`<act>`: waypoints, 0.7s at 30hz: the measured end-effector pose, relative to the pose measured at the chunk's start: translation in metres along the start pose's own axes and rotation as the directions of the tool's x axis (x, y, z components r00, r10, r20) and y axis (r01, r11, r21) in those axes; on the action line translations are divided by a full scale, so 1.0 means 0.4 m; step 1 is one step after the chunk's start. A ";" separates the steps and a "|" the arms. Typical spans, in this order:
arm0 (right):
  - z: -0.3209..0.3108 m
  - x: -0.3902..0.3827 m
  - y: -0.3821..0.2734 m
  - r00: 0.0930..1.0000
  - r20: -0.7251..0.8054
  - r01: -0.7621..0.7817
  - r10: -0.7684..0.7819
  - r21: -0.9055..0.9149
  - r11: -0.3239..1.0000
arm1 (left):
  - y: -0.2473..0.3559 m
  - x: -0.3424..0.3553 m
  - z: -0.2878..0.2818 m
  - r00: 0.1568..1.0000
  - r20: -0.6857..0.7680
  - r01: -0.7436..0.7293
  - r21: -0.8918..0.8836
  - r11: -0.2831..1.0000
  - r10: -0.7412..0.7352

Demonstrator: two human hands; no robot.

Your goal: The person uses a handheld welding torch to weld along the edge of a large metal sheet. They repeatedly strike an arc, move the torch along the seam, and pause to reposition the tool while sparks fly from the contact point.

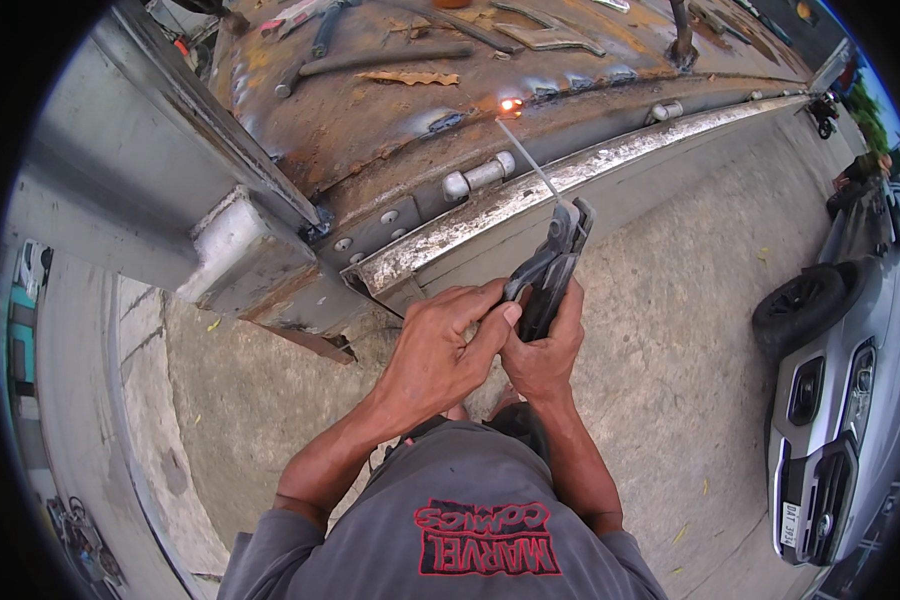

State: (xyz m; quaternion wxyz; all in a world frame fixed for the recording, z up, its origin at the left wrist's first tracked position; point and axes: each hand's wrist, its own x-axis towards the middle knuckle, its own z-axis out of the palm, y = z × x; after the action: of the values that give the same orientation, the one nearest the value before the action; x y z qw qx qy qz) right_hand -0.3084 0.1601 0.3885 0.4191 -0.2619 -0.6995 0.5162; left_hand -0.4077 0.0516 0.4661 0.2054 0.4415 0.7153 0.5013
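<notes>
Both my hands grip a dark welding electrode holder (555,260) in front of my chest. My right hand (547,350) wraps the handle from below, and my left hand (448,345) closes over it from the left. A thin welding rod (530,165) sticks out of the holder's jaws toward a rusty metal panel (370,110). The rod's tip ends just short of a small glowing orange spot (510,104) on the panel's seam. A silver hinge barrel (480,176) sits just below that spot.
Scrap metal pieces and tools (410,60) lie on the rusty panel. A grey metal frame post (170,170) stands at left. A silver car (850,400) and a loose black tyre (805,300) are at right on the concrete ground (670,330).
</notes>
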 end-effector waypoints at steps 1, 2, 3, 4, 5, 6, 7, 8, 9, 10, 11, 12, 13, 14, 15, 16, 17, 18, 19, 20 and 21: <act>0.001 -0.002 -0.003 1.000 0.013 0.004 -0.004 0.001 1.000 | -0.001 -0.005 -0.003 1.000 -0.001 -0.001 0.004 1.000 0.001; 0.003 -0.005 -0.006 1.000 0.028 0.009 -0.009 0.003 1.000 | 0.000 -0.009 -0.006 1.000 -0.004 -0.001 0.009 1.000 0.001; 0.005 -0.009 -0.008 0.999 0.035 0.025 -0.025 0.001 1.000 | 0.009 -0.016 -0.011 1.000 -0.011 0.003 0.021 1.000 -0.002; 0.005 -0.013 -0.006 0.998 0.043 0.043 -0.043 -0.003 0.999 | 0.020 -0.024 -0.015 1.000 -0.021 0.005 0.030 1.000 -0.004; 0.004 -0.016 -0.007 0.997 0.053 0.062 -0.062 -0.006 0.998 | 0.027 -0.030 -0.017 0.999 -0.032 0.007 0.040 0.999 -0.006; 0.003 -0.015 -0.009 0.996 0.062 0.061 -0.061 0.002 0.998 | 0.025 -0.033 -0.017 0.999 -0.037 0.004 0.050 0.999 -0.002; 0.001 -0.015 -0.011 0.995 0.077 0.055 -0.056 0.010 0.998 | 0.019 -0.037 -0.015 0.999 -0.044 0.006 0.059 0.998 -0.003; -0.001 -0.015 -0.012 0.994 0.092 0.050 -0.052 0.018 0.999 | 0.015 -0.040 -0.012 0.999 -0.051 0.009 0.069 0.998 -0.005; -0.006 -0.016 -0.011 0.993 0.101 0.053 -0.054 0.008 0.999 | 0.014 -0.046 -0.005 0.988 -0.135 -0.050 0.165 0.985 0.072; -0.012 -0.017 -0.006 0.993 0.106 0.056 -0.056 -0.001 0.998 | 0.016 -0.056 0.004 0.966 -0.206 -0.098 0.268 0.958 0.157; -0.019 -0.016 0.001 0.992 0.112 0.059 -0.058 -0.010 0.998 | 0.023 -0.063 0.011 0.932 -0.265 -0.136 0.372 0.918 0.245; -0.027 -0.014 0.009 0.993 0.108 0.049 -0.054 0.043 0.998 | 0.041 -0.071 0.009 0.916 -0.272 -0.193 0.343 0.919 0.294; -0.037 -0.018 0.019 0.993 0.107 0.034 -0.044 0.095 0.995 | 0.083 -0.086 -0.005 0.899 -0.279 -0.246 0.314 0.917 0.337; -0.044 -0.021 0.026 0.993 0.110 0.016 -0.033 0.146 0.989 | 0.122 -0.100 -0.022 0.880 -0.289 -0.297 0.285 0.911 0.377; -0.048 -0.019 0.027 0.993 0.103 0.055 -0.063 0.086 0.995 | 0.164 -0.117 -0.046 0.894 -0.211 -0.390 0.071 0.918 0.396; -0.050 -0.018 0.032 0.991 0.122 0.040 -0.055 0.122 0.992 | 0.192 -0.128 -0.061 0.891 -0.137 -0.452 -0.156 0.878 0.434; -0.052 -0.019 0.036 0.989 0.141 0.025 -0.047 0.157 0.987 | 0.206 -0.131 -0.048 0.860 -0.156 -0.510 -0.320 0.798 0.487; -0.053 -0.019 0.041 0.986 0.160 0.008 -0.039 0.192 0.981 | 0.220 -0.131 -0.030 0.824 -0.185 -0.552 -0.471 0.688 0.535; -0.054 -0.020 0.046 0.984 0.174 -0.003 -0.033 0.201 0.979 | 0.238 -0.131 -0.024 0.823 -0.162 -0.547 -0.488 0.680 0.545; -0.055 -0.020 0.051 0.982 0.187 -0.014 -0.027 0.211 0.977 | 0.259 -0.132 -0.021 0.820 -0.138 -0.540 -0.506 0.673 0.555; -0.055 -0.022 0.056 0.980 0.200 -0.025 -0.020 0.220 0.975 | 0.272 -0.132 -0.013 0.817 -0.114 -0.533 -0.523 0.665 0.565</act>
State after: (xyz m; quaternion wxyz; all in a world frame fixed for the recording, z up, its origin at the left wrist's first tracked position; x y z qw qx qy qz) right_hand -0.2865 0.1715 0.3673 0.3725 -0.1609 -0.6759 0.6152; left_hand -0.3375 0.0163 0.5580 0.1795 0.5755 0.3743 0.7046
